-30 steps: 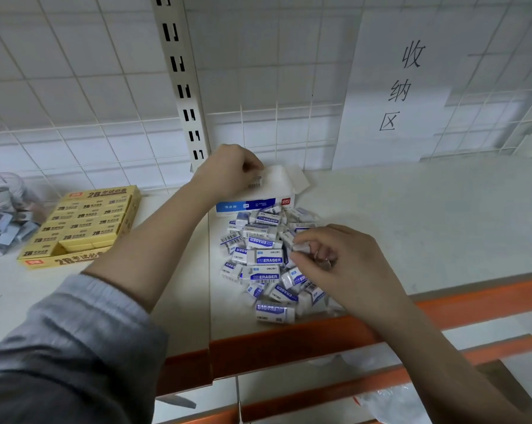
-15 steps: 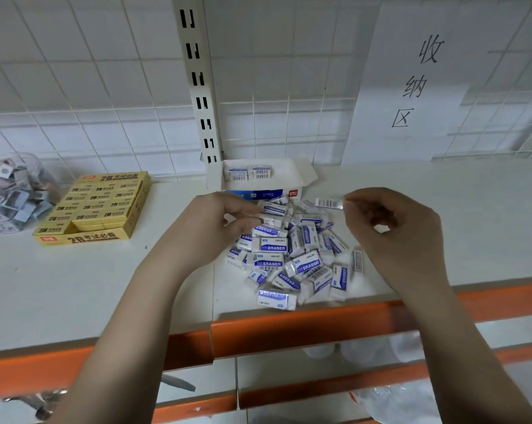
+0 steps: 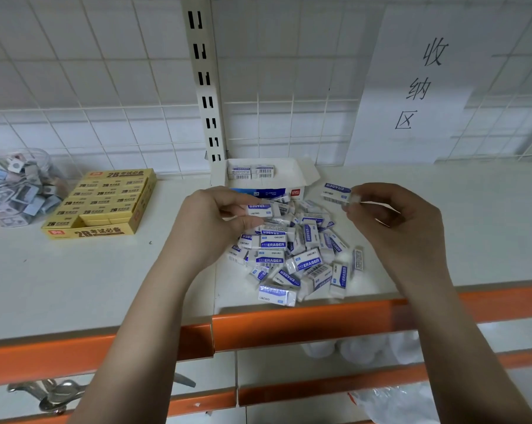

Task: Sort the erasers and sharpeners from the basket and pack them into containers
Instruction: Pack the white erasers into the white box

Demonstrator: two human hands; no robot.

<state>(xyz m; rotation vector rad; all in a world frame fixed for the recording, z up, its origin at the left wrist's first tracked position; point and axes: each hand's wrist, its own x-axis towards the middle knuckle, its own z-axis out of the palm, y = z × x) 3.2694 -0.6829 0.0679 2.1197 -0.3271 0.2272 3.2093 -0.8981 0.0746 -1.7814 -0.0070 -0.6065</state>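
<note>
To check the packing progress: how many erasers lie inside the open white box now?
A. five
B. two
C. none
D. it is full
B: two wrapped erasers lie side by side at the back of the white box, and the rest of it is bare.

I am standing at a stockroom or shop storage rack: a white shelf [image 3: 75, 286] with orange steel beams [image 3: 289, 328], a wire grid back panel [image 3: 289, 123] on a slotted upright [image 3: 204, 78], and a paper sign [image 3: 417, 84] handwritten in Chinese marking the storage area, with boxed stationery stock on the shelf.
</note>
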